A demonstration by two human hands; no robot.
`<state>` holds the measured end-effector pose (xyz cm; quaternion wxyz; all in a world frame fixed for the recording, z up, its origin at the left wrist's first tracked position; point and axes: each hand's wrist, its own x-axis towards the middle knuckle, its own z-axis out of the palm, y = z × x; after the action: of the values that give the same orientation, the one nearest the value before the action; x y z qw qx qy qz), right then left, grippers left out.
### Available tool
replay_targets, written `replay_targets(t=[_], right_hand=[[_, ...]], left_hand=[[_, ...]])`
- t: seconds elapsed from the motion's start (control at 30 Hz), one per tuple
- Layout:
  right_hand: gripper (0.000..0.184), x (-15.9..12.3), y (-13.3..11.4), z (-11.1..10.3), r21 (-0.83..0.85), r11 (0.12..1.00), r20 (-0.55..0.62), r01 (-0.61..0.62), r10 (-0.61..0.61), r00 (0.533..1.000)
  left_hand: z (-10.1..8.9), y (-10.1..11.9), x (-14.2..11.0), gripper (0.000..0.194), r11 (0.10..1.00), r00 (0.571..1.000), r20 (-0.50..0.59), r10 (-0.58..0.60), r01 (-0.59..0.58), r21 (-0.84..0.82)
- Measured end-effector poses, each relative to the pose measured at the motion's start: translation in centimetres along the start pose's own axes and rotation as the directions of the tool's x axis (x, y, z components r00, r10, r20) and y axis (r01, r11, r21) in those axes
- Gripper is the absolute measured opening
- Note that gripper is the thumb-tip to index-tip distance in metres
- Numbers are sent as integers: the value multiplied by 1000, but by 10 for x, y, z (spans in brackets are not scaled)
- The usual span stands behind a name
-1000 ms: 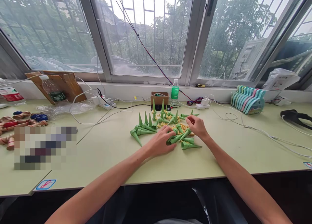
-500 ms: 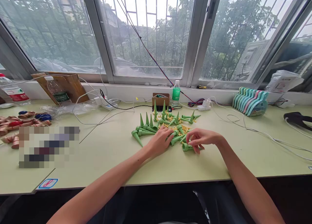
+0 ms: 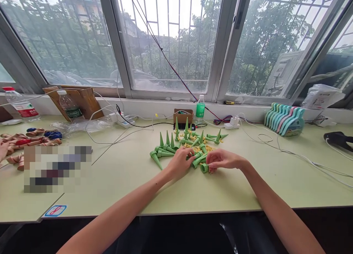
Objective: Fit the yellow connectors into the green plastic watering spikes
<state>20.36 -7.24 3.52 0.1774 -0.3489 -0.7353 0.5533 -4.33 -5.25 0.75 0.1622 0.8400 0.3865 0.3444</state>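
Bent over the near edge of a heap of green plastic watering spikes [image 3: 162, 153], my left hand [image 3: 180, 162] has its fingers curled. A green spike [image 3: 197, 155] shows between its thumb and forefinger, partly hidden. My right hand [image 3: 224, 160] is closed around another green spike [image 3: 204, 168] low over the table, its round capped end pointing left and its tip covered by my fingers. Small yellow pieces [image 3: 208, 148] lie scattered among the spikes behind my hands. Several spikes stand upright, such as one at the back [image 3: 186, 127].
Behind the heap are a small cardboard box [image 3: 183, 116], a phone and a green-labelled bottle [image 3: 200, 109]. White cables [image 3: 278, 145] run across the right side, near pastel hangers [image 3: 285, 119]. At far left, another person's hand [image 3: 3, 150] is beside wooden pieces [image 3: 20, 140].
My right hand has shifted left with its spike, closer to my left hand. My left hand stays nearly in place. Another person's hand has come in at the left edge.
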Motion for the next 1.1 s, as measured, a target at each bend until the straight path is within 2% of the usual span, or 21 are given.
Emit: replay_targets(t=[0.23, 0.33, 0.4, 0.47, 0.57, 0.63, 0.7, 0.73, 0.8, 0.9, 1.0, 1.1], right_hand=[[37, 4, 0, 4, -65, 998, -94, 22, -28, 995], [38, 9, 3, 5, -86, 996, -221, 37, -55, 974], [39, 15, 5, 6, -99, 992, -386, 81, -114, 916], [39, 24, 5, 7, -158, 980, -531, 118, -185, 827], [40, 40, -2, 8, -355, 929, -621, 99, -314, 718], [40, 53, -11, 7, -557, 829, -601, 53, -446, 664], [38, 64, -20, 6, -706, 707, -511, 44, -551, 660], [37, 70, -23, 6, -746, 664, -473, 52, -583, 661], [35, 79, -26, 7, -780, 621, -445, 74, -634, 633], [31, 88, -18, 13, -793, 601, -427, 99, -665, 613], [30, 89, -5, 21, -783, 609, -395, 122, -640, 659], [30, 86, 3, 25, -743, 648, -422, 169, -649, 633]], left_hand=[[4, -6, -1, 12, 1000, 1000, -31, -6, 5, -19], [5, -7, -1, 10, 1000, 998, -62, -1, 1, -2], [5, -6, -1, 9, 1000, 997, -83, -1, 2, 11], [3, -6, 0, 7, 1000, 994, -112, -4, 7, 19], [0, -7, 1, 8, 1000, 984, -179, 0, 0, 1], [-3, -8, 3, 10, 1000, 970, -244, 4, -8, -17], [-7, -8, 5, 12, 999, 950, -312, -2, -9, -32], [-8, -9, 6, 13, 999, 939, -343, -10, -6, -45], [-12, -9, 8, 14, 996, 918, -395, -33, -1, -87], [-14, -9, 9, 16, 988, 892, -447, -74, 4, -156], [-13, -9, 8, 18, 976, 886, -449, -114, 15, -218], [-9, -10, 8, 19, 967, 899, -421, -122, 13, -253]])
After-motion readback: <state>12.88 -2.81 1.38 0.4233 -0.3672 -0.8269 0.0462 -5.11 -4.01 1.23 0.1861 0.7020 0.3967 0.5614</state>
